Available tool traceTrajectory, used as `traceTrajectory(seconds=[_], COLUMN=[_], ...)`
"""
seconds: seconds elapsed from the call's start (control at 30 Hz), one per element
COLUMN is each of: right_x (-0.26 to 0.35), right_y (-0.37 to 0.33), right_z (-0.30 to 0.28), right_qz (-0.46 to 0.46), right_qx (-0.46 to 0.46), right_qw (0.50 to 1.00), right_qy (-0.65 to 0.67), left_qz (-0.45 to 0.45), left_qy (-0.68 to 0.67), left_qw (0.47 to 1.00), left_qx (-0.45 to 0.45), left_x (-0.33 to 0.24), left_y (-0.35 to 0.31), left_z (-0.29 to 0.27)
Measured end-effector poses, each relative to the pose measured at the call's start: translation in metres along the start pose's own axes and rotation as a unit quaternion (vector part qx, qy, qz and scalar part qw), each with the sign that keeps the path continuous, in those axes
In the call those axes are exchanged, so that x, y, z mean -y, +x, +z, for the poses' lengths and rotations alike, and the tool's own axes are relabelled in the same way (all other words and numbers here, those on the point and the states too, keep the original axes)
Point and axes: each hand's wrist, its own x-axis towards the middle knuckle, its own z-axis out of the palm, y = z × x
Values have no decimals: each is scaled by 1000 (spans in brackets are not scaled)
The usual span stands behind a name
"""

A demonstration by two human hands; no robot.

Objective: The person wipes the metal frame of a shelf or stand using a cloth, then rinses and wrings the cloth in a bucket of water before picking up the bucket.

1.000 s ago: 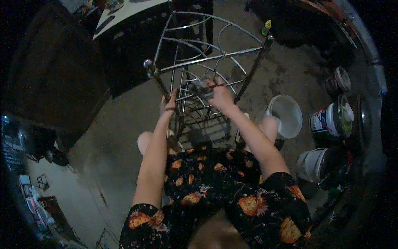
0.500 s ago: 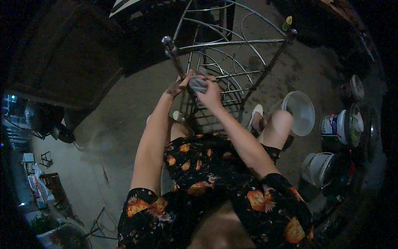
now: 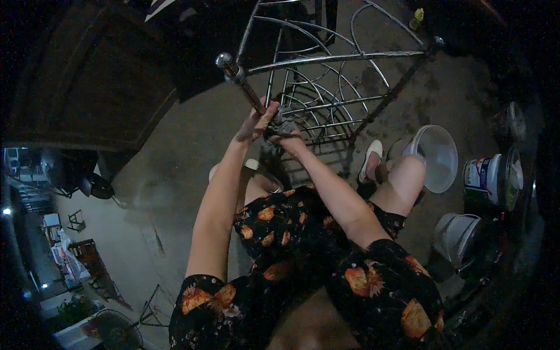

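A shiny metal rack (image 3: 335, 58) with curved bars and round-knobbed posts stands in front of me, between my feet. My left hand (image 3: 256, 123) is closed around its near left post (image 3: 251, 93), below the knob. Just to the right, a crumpled grey cloth (image 3: 283, 121) is in my right hand (image 3: 290, 143), pressed against the lower part of the same post. The fingers of that hand are partly hidden by the cloth.
To my right stand an open white bucket (image 3: 434, 157), a labelled paint bucket (image 3: 481, 175) and another pale bucket (image 3: 458, 236). A small yellow bottle (image 3: 416, 19) is beyond the rack. A large dark wooden panel (image 3: 87, 87) fills the left; a fan (image 3: 116, 331) stands lower left.
My right hand has slid down with the cloth and turned so the cloth now lies above it. My left hand keeps hold of the post. The view has shifted slightly.
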Motion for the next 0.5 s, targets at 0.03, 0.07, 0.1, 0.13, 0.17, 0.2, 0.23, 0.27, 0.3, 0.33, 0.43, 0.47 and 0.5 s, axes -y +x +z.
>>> traceTrajectory(seconds=[0.03,0.07,0.1,0.13,0.17,0.2,0.23,0.27,0.3,0.33,0.43,0.47,0.5], right_x=[1,-30,-51,-43,-45,-48,-52,-49,-44,-39,56,43,28], right_y=[4,32,47,41,42,47,50,47,49,50,-15,-13,-8], right_z=[8,-5,-11,-4,-2,-6,-11,-4,-5,-8,3,-6,-6], right_qz=[-71,-71,-69,-79,-119,-161,-203,-212,-158,-103,-92,-45,-1], right_qx=[-8,-43,-68,-43,-52,-67,-83,-154,-143,-133,-5,-45,-80], right_qw=[996,993,990,993,988,981,972,948,959,967,995,995,979], right_qy=[-56,-83,-106,-82,-80,-80,-82,-183,-188,-193,-31,76,187], left_qz=[15,34,16,-6,-25,-15,-2,32,22,13,-18,37,92], left_qy=[-55,-117,-149,-178,-209,-38,135,36,51,66,-25,46,119], left_qw=[998,993,988,984,977,999,991,999,998,998,999,998,987], left_qx=[-9,12,28,11,12,10,10,-7,-14,-20,-24,16,50], left_x=[9,8,5,11,10,-5,-13,-10,-9,-9,40,33,23], left_y=[-2,7,13,3,2,5,9,10,13,16,11,17,20], left_z=[-7,8,16,3,3,10,18,23,22,22,-29,-19,-11])
